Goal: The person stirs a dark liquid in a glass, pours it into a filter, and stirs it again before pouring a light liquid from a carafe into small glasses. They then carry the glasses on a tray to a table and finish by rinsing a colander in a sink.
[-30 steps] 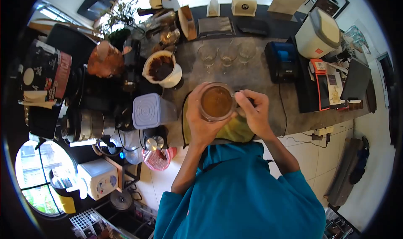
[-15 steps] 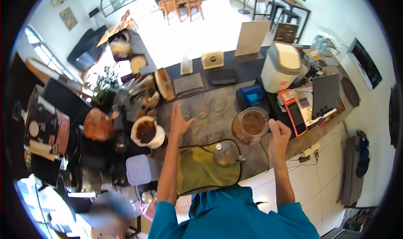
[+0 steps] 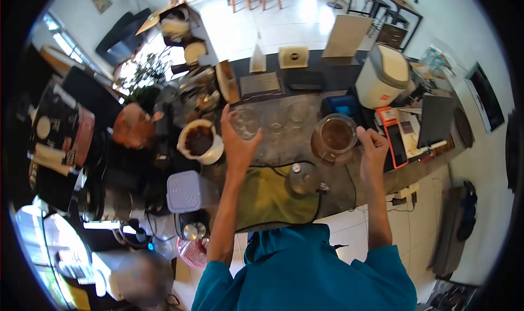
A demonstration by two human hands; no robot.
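Note:
The fingers and thumb of my left hand (image 3: 240, 150) curve around the sides of a clear drinking glass (image 3: 245, 123). My right hand (image 3: 374, 150) is closed at the handle side of a glass coffee server (image 3: 334, 138) with brown coffee in it. Two more clear glasses, one small (image 3: 277, 126) and one larger (image 3: 297, 114), stand between the hands. Left of my left hand is a white coffee dripper (image 3: 213, 154) with dark wet grounds in its filter. A metal kettle (image 3: 303, 178) rests on a green cloth (image 3: 273, 202) close to my body.
A lidded plastic container (image 3: 184, 192) stands near my left forearm. Behind the server are a blue box (image 3: 343, 108) and a white bin (image 3: 382, 76). An orange card terminal (image 3: 394, 139) lies by my right hand. A black tray (image 3: 305, 81) lies at the counter's far edge.
My left hand has moved from reaching with spread fingers to curving around the glass. My right hand stays at the server's handle. The camera view has tilted down slightly.

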